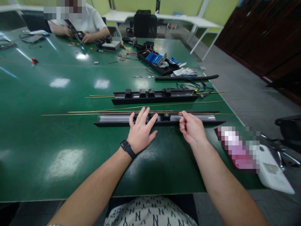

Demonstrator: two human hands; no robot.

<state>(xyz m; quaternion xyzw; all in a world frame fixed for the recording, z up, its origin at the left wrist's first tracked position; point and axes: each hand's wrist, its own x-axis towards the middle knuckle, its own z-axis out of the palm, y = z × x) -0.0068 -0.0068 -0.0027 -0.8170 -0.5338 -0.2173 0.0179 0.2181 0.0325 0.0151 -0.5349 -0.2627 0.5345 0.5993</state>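
Observation:
My left hand (140, 130) is open, fingers spread, lying over the nearer black channel rail (113, 124) and partly hiding it. A dark watch sits on that wrist. My right hand (191, 125) is closed in a pinch at the rail's far edge, its thumb and forefinger on a thin brass rod (94, 112). Several such rods run lengthwise along the rail and stick out past its left end. Between my hands, a small black block (166, 115) sits in the channel. My left fingers cover part of another dark block.
Behind lies a second black rail (155, 99) with several black blocks and brass rods. A tool tray (156, 64), gloves (184, 72), a black strip (188, 78) and cables are farther back. A phone-like white item (276, 175) lies right. Across the green table (94, 157) sits another person (91, 22).

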